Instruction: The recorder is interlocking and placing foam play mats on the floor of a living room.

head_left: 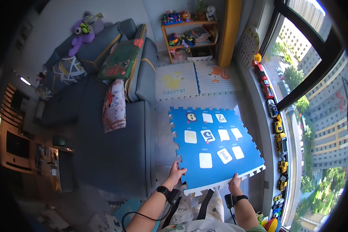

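Observation:
A blue foam play mat tile (197,172) with jigsaw-toothed edges is held out flat in front of me. White squares and number shapes are printed or set into its face, upside down from where I stand. My left hand (176,172) grips its near left edge, thumb on top and the other fingers mostly hidden. On the near edge, toward the right, my right hand (234,182) pinches the tile with its thumb over the top. A dark band with a small device sits on each wrist, and a cable runs from the left one.
A grey sofa (116,154) with cushions fills the left side. Two pale animal-print mats (176,83) lie on the floor ahead, before a wooden toy shelf (189,36). Toy vehicles (280,143) line the windowsill on the right. More foam tiles (129,210) lie at lower left.

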The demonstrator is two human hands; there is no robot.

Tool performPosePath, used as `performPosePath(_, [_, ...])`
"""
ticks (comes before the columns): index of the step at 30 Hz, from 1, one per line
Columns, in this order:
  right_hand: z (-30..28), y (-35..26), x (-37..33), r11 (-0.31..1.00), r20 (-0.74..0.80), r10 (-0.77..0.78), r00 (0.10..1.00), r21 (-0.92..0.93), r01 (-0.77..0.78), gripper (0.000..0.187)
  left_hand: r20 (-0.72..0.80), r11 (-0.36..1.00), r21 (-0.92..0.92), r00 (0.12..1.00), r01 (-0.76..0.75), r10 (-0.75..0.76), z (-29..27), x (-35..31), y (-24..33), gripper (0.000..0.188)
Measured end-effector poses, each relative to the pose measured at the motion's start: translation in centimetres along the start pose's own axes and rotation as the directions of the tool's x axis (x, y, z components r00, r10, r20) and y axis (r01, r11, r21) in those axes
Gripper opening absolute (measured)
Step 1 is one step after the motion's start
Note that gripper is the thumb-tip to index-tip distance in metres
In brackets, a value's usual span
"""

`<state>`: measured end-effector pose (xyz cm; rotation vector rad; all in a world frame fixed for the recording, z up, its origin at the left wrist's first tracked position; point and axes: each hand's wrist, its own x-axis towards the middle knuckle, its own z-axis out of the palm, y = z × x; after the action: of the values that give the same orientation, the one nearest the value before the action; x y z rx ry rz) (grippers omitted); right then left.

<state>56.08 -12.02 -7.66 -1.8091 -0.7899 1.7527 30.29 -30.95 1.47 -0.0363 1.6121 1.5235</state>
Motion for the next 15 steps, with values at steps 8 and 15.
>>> performPosePath(8, [8.7,1.8,7.2,0.993,-0.018,-0.033,0.999,-0.116,0.031,0.029,-0.067,0.995,0.054,0.994,0.088,-0.084,-3.0,11.7,1.4,0.043])
performPosePath(15, [15.2,2.3,11.7,0.998,-0.073,-0.046,0.996,0.049,0.049,0.027,-0.118,0.981,0.086,0.980,0.173,-0.163,-4.5,19.3,3.3,0.044])
